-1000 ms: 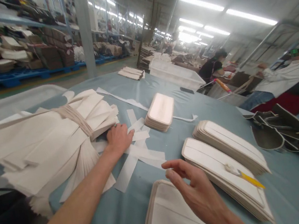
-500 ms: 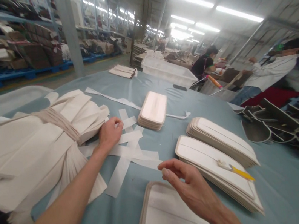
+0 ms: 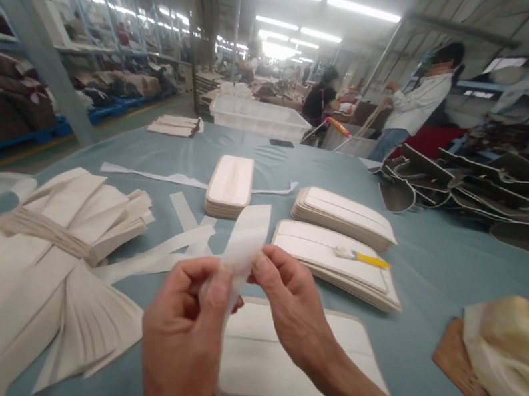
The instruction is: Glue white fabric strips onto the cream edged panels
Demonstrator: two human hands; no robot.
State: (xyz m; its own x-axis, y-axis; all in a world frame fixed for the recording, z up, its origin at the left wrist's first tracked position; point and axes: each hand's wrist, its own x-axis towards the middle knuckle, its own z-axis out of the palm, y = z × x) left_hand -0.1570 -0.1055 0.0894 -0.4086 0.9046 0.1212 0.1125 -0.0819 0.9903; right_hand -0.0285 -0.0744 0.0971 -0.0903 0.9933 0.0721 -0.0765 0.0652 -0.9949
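**White strip raised since the earlier frame, both hands now meeting on it**

Head view. Your left hand (image 3: 180, 334) has left the side of the tied bundle (image 3: 70, 220) and come across to your right hand (image 3: 298, 307). A white strip (image 3: 255, 226) is pinched between the thumb and fingers of each, its upper end free, above the front stack of pale panels (image 3: 263, 370). The step in hand appears to be handling this single strip; any next move calls for a light, even pinch, as the strip looks thin enough to crease.

Edges: the near edge of the worktop (image 3: 430, 278) runs close below the front stack. Loose strips (image 3: 184, 211) overlap left of the small stack (image 3: 230, 183); the brush (image 3: 368, 258) lies on one long stack (image 3: 313, 244), just ahead of your right hand. Open room: the widest bare stretch lies to the right, between the long stacks and the dark curved pieces (image 3: 476, 189).
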